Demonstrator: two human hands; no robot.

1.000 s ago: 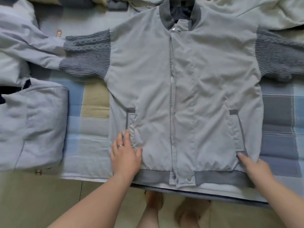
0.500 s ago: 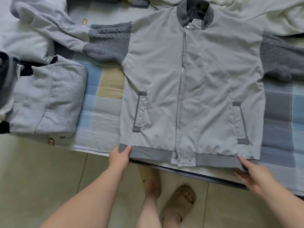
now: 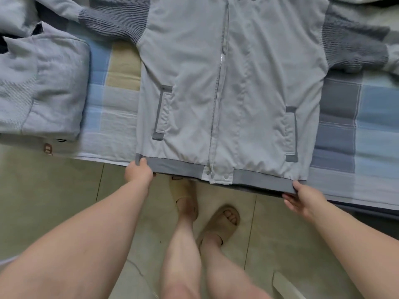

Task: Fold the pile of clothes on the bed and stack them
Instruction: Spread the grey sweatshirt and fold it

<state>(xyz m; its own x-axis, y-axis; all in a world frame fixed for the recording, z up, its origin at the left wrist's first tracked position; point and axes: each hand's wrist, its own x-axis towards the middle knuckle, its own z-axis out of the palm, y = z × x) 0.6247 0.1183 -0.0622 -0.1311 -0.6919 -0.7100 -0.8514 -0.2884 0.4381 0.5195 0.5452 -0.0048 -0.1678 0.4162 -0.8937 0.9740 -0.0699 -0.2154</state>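
A light grey zip jacket (image 3: 233,87) with dark knitted sleeve panels lies front-up and spread flat across the bed, its hem band hanging at the bed's near edge. My left hand (image 3: 139,172) pinches the hem's left corner, thumb on top. My right hand (image 3: 301,198) grips the hem's right corner, fingers curled beneath the band. The collar is cut off at the top of the view. A folded light grey garment (image 3: 43,87) sits on the bed to the left.
The bed carries a blue, grey and beige checked sheet (image 3: 341,126). More loose pale clothing (image 3: 15,16) lies at the top left. Below the bed edge is a tiled floor (image 3: 54,201) with my legs and tan slippers (image 3: 220,223).
Both hands slid from lying flat on the jacket's lower front down to the hem corners and took hold of them. The hem now sits at the bed's edge.
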